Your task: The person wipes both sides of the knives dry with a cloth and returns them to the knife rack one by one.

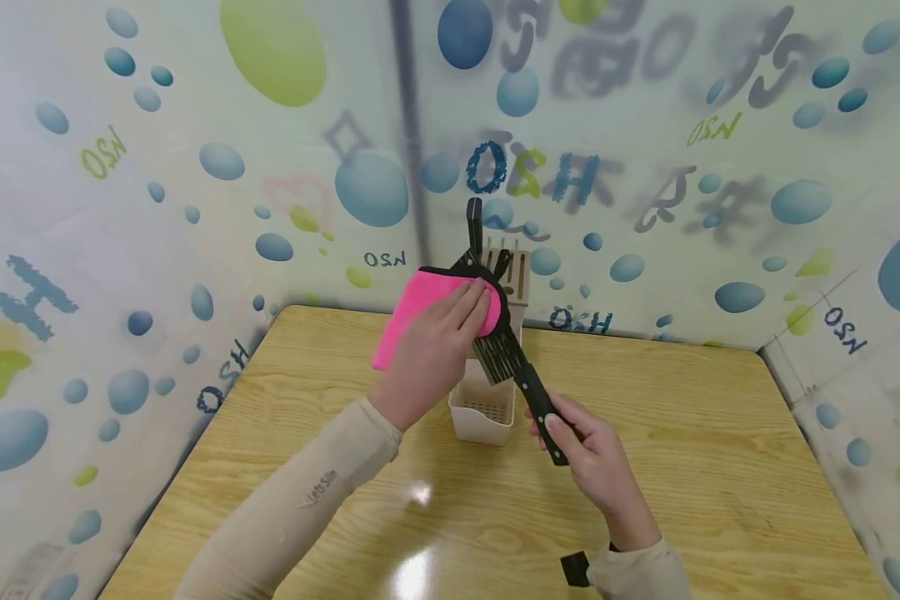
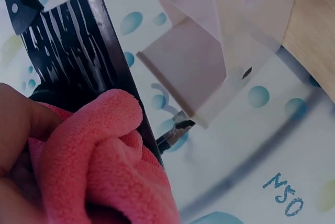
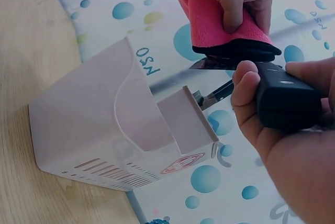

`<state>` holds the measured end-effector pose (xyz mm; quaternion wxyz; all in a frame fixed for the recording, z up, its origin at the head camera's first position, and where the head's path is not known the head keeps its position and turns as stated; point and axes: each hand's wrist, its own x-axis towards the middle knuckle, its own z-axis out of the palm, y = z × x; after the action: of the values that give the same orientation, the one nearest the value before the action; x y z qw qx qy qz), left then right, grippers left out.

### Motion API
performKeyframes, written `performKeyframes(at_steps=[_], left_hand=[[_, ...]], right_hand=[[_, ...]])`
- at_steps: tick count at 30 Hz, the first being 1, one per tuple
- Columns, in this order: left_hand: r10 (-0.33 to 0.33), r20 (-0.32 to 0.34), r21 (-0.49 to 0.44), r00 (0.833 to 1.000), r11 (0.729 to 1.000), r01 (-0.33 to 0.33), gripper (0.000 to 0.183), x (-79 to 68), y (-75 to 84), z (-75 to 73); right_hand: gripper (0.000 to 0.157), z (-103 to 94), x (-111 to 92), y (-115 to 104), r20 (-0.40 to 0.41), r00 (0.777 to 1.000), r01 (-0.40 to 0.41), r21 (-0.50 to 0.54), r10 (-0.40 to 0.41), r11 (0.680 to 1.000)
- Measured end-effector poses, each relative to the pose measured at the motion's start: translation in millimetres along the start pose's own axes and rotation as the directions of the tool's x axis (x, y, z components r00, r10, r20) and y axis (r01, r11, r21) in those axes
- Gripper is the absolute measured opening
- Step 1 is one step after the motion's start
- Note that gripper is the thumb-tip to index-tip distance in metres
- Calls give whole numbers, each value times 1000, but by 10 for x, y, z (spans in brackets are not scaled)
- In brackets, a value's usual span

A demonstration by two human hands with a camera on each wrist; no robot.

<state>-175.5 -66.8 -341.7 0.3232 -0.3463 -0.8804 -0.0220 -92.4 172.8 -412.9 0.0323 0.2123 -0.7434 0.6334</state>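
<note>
Left hand (image 1: 435, 350) presses pink cloth (image 1: 412, 312) on knife (image 1: 506, 350); right hand (image 1: 592, 458) grips handle; white holder (image 1: 483, 408) on wooden table (image 1: 720, 467).

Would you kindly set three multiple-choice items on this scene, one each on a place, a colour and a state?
1. Where does the white plastic knife holder stand?
A. on the wooden table
B. on the floor
C. on a shelf

2. What colour is the fleecy cloth?
A. green
B. pink
C. grey

3. How is the black-handled cleaver held?
A. lying loose on the table
B. slotted in the holder
C. gripped by the handle in the right hand

Answers: 1 A, its base sits on the tabletop. 2 B, the head view shows bright pink. 3 C, the fingers curl round the handle while the left hand presses the cloth on the blade.
</note>
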Motion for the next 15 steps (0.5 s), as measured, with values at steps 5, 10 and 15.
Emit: performKeyframes(at_steps=[5,10,15], left_hand=[[28,34,-6,999,1000,-28,55,-14,78,-16],[62,49,10,997,998,-62,54,-33,162,-23],[94,46,49,995,994,-96,49,-38,236,-35]], right_hand=[[34,10,24,-30,-21,1000,23,-29,-23,999],[33,7,49,-58,-42,997,64,-76,-67,995],[31,-12,89,-95,-77,988,121,-151,-134,981]])
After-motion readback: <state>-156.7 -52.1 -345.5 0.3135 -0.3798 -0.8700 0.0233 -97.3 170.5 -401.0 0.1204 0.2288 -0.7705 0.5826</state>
